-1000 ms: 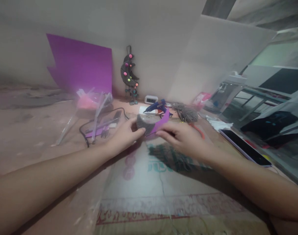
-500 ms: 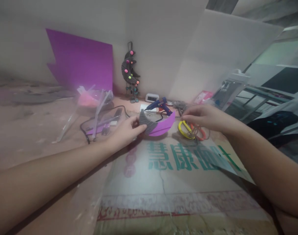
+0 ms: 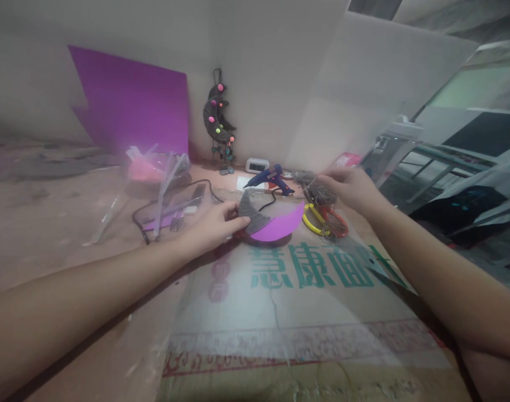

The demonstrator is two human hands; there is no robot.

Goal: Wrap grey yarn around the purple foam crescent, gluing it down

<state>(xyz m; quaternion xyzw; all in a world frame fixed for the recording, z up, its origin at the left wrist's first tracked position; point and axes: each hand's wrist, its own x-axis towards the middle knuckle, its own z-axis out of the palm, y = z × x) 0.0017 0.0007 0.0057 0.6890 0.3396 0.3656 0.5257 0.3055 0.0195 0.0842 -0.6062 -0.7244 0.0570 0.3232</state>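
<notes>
At far left the purple sheet leans upright against the wall, perhaps so that it stays flat and takes up little of the surface. In front of it lie crumpled clear plastic bags, one with something pink inside.

My left grip pinches the crescent at its left end, thumb on top and fingers behind. I have it by the part wound in grey, which I judge keeps those turns pressed down; the purple right half stays bare and free of my fingers. The crescent sits in front of me, tilted up a little above the near part of the workspace. Behind it a beaded moon ornament hangs by the wall, in plain sight like a pattern to look at.

Just beyond the crescent lies the blue glue gun, nozzle pointing left, within easy reach. To the right, the scissors show yellow and orange handles, with grey strands across them, near the bundle of grey yarn.

My right grip is raised beside that bundle, fingertips drawn close; I cannot tell whether a strand is pinched between them.
</notes>
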